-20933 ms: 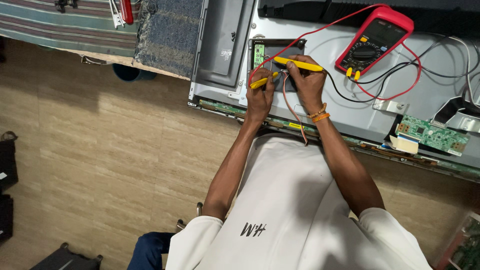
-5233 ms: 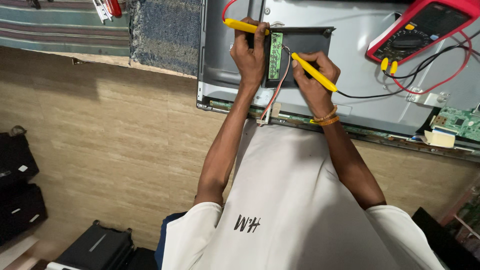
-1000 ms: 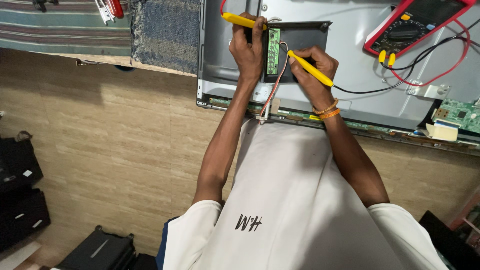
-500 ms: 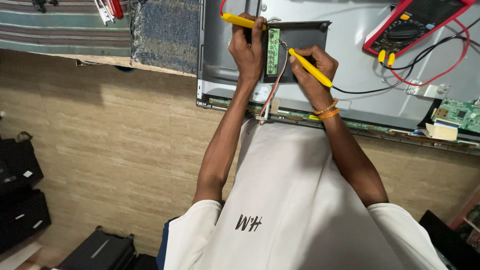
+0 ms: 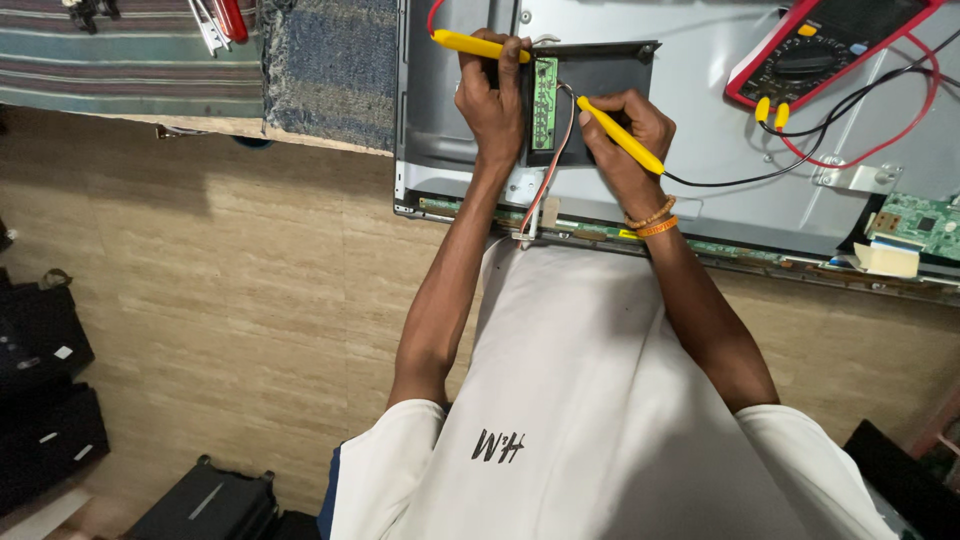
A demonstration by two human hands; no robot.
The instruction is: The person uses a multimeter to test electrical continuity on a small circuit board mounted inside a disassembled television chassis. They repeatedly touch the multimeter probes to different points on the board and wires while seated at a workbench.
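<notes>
While a striped cloth (image 5: 110, 60) and a folded blue-grey rug (image 5: 330, 65) lie at the far left of the bench, the work is centred on the grey metal back panel (image 5: 700, 150) of a flat screen laid face down. A yellow probe with a red lead (image 5: 475, 45) is gripped in the closed left hand (image 5: 492, 100), just left of the narrow green circuit board (image 5: 544, 103) mounted on a dark plate near the panel's lower edge. A second yellow probe with a black lead (image 5: 620, 135) is pinched pen-fashion in the right hand (image 5: 625, 140), its tip set at the board's right edge. Further right a red multimeter (image 5: 815, 50) rests on the panel, both leads plugged in. Probing of the board is judged to be under way; steady tips on two contacts and a glance at the meter are called for.
</notes>
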